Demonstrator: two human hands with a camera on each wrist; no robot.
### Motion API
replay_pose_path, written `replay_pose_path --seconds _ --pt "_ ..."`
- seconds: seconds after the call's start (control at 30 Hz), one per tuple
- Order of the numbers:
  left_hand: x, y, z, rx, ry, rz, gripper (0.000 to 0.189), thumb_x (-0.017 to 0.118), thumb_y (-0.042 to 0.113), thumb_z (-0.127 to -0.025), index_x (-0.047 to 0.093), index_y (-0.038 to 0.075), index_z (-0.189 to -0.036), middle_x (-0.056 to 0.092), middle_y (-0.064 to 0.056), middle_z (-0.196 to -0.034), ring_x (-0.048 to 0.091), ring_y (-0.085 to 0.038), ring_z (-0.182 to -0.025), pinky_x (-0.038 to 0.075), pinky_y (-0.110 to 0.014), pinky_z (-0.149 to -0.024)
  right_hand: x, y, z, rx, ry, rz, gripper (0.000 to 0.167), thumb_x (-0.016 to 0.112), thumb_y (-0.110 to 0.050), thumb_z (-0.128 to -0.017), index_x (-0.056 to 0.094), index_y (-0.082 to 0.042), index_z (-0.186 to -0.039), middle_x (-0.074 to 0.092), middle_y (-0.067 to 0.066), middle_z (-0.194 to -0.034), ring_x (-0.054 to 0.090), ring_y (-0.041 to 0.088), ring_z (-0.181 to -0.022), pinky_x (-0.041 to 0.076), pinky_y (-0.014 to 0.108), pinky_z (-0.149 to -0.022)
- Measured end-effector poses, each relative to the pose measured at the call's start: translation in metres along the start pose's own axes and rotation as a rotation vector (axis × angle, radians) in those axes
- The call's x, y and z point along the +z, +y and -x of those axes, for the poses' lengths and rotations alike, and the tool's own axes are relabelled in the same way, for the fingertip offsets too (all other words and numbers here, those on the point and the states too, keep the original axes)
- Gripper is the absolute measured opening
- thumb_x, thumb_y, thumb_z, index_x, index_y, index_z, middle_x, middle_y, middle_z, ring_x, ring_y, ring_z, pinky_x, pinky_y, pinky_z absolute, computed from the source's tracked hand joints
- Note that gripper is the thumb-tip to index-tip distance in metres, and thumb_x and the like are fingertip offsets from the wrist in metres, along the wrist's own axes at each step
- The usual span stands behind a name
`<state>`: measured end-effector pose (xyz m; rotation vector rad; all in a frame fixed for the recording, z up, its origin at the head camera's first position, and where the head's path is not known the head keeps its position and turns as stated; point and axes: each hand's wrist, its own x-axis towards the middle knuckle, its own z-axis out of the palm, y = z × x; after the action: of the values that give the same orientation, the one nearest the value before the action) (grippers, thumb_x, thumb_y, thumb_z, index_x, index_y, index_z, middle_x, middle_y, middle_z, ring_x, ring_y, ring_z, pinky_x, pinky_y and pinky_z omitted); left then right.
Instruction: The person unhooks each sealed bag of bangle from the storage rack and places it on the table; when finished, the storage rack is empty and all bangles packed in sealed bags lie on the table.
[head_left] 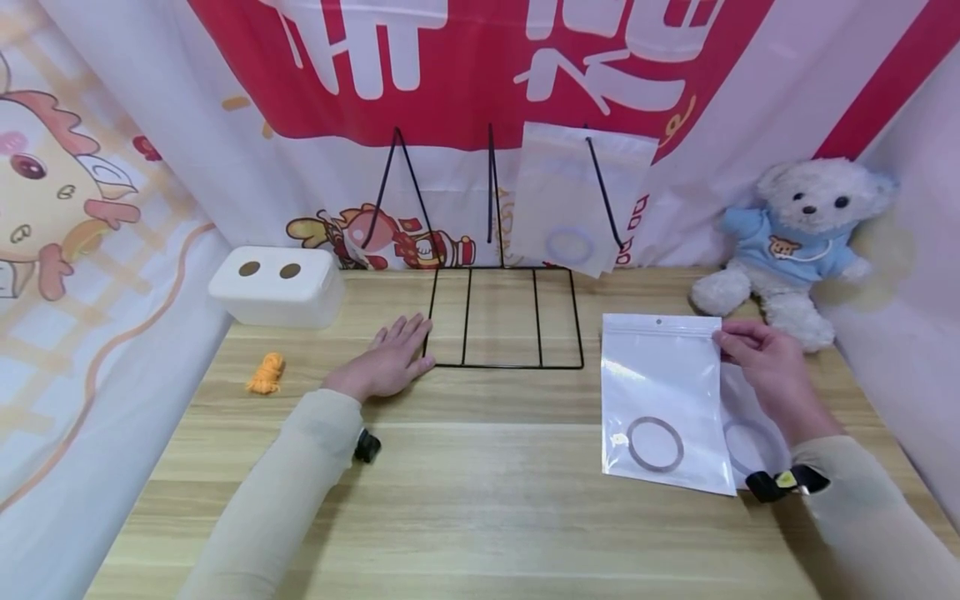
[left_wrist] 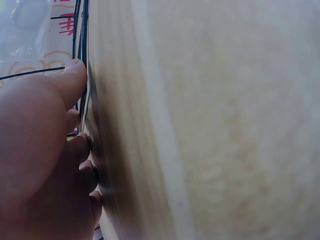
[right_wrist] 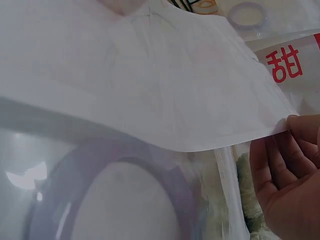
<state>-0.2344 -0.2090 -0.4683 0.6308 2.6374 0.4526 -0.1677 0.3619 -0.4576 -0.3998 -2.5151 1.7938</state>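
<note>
The place is a small booth: a table walled in by printed cloth. A wood-grain tabletop [head_left: 480, 500] fills the lower part of the head view. Across the top hangs a red-and-white banner [head_left: 465, 108] with big white lettering, at the left edge a curtain [head_left: 45, 333] printed with a cartoon chick, and at the right edge a pale cloth [head_left: 911, 250]. A black wire display rack [head_left: 502, 367] in the centre suggests a shop stall; with the cloth blocking the view, a corner of a home is equally possible.

Beige sleeves [head_left: 281, 483], black wrist cameras [head_left: 367, 447]
</note>
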Motion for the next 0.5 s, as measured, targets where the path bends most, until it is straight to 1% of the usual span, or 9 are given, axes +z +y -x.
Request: replay_pose_path --seconds 0.07,0.1,0.17,0.2,0.27,0.3,0.33,0.43,0.5 --pt "0.0 0.0 0.001 -0.003 -0.001 -0.006 0.074 0.04 0.043 -0.117 0.009 0.009 -0.175 -0.001 -0.017 -0.183 -0.005 -0.044 -0.169 -0.001 -0.066 -0.135 0.003 -0.001 -0.003 0.007 0.003 0.134 0.03 0.066 -0.023 -0.109 0.068 -0.004 -0.133 0.07 -0.03 -0.086 0.069 -0.007 -0.082 0.061 0.015 -0.076" --pt "0.002 -0.004 -0.001 0.005 0.001 0.004 0.076 0.04 0.046 -0.117 0.009 0.009 -0.175 -0.001 -0.017 -0.183 -0.005 -0.045 -0.169 -0.002 -0.067 -0.135 0.004 -0.001 -0.004 0.008 0.002 0.183 0.036 0.065 -0.024 -0.11 0.065 -0.001 -0.137 0.069 -0.029 -0.087 0.068 -0.007 -0.083 0.062 0.017 -0.076" --pt "0.002 -0.004 0.0 0.009 -0.003 0.015 0.077 0.04 0.047 -0.117 0.008 0.009 -0.175 -0.001 -0.017 -0.183 -0.006 -0.045 -0.169 -0.004 -0.067 -0.135 0.006 -0.001 -0.006 0.0 -0.005 0.24 0.042 0.064 -0.024 -0.11 0.063 0.005 -0.141 0.067 -0.026 -0.088 0.066 -0.006 -0.083 0.063 0.02 -0.076" --pt "0.002 -0.005 -0.001 0.012 -0.004 0.024 0.077 0.04 0.048 -0.116 0.008 0.01 -0.175 -0.002 -0.017 -0.183 -0.007 -0.046 -0.169 -0.004 -0.068 -0.135 0.007 -0.002 -0.007 0.0 -0.008 0.263 0.043 0.064 -0.025 -0.11 0.063 0.005 -0.141 0.067 -0.024 -0.089 0.065 -0.005 -0.082 0.063 0.02 -0.075" --pt "0.006 -0.012 -0.004 0.025 0.001 0.042 0.08 0.04 0.053 -0.115 0.009 0.01 -0.175 -0.002 -0.017 -0.183 -0.008 -0.047 -0.168 -0.006 -0.069 -0.134 0.009 -0.001 -0.009 -0.009 -0.006 0.316 0.04 0.064 -0.024 -0.11 0.065 0.005 -0.138 0.07 -0.013 -0.095 0.063 -0.004 -0.082 0.061 0.02 -0.073" --pt "0.006 -0.013 -0.004 0.03 0.001 0.053 0.081 0.04 0.054 -0.115 0.009 0.01 -0.175 -0.002 -0.018 -0.183 -0.008 -0.047 -0.168 -0.006 -0.07 -0.133 0.009 -0.001 -0.01 -0.011 -0.01 0.342 0.041 0.064 -0.025 -0.11 0.066 0.005 -0.138 0.071 -0.007 -0.1 0.063 -0.003 -0.083 0.06 0.02 -0.072" --pt "0.005 -0.011 -0.002 0.031 -0.003 0.052 0.08 0.039 0.054 -0.115 0.01 0.01 -0.175 -0.002 -0.017 -0.183 -0.008 -0.046 -0.168 -0.006 -0.069 -0.133 0.009 -0.001 -0.011 -0.01 -0.014 0.366 0.041 0.064 -0.025 -0.11 0.067 0.004 -0.138 0.072 -0.001 -0.105 0.062 -0.002 -0.084 0.059 0.02 -0.071" --pt "0.007 -0.014 -0.005 0.041 0.005 0.059 0.081 0.039 0.057 -0.114 0.01 0.012 -0.175 -0.002 -0.016 -0.183 -0.009 -0.046 -0.168 -0.007 -0.069 -0.133 0.011 0.0 -0.013 -0.001 -0.02 0.439 0.041 0.063 -0.028 -0.11 0.068 0.002 -0.137 0.07 0.016 -0.12 0.061 0.005 -0.088 0.056 0.02 -0.068" --pt "0.003 -0.008 -0.002 0.032 -0.002 0.056 0.079 0.038 0.054 -0.115 0.01 0.011 -0.175 -0.002 -0.016 -0.183 -0.008 -0.045 -0.169 -0.006 -0.068 -0.134 0.011 0.0 -0.015 -0.001 -0.025 0.466 0.041 0.063 -0.028 -0.11 0.068 0.002 -0.137 0.069 0.021 -0.124 0.061 0.01 -0.09 0.054 0.019 -0.068"
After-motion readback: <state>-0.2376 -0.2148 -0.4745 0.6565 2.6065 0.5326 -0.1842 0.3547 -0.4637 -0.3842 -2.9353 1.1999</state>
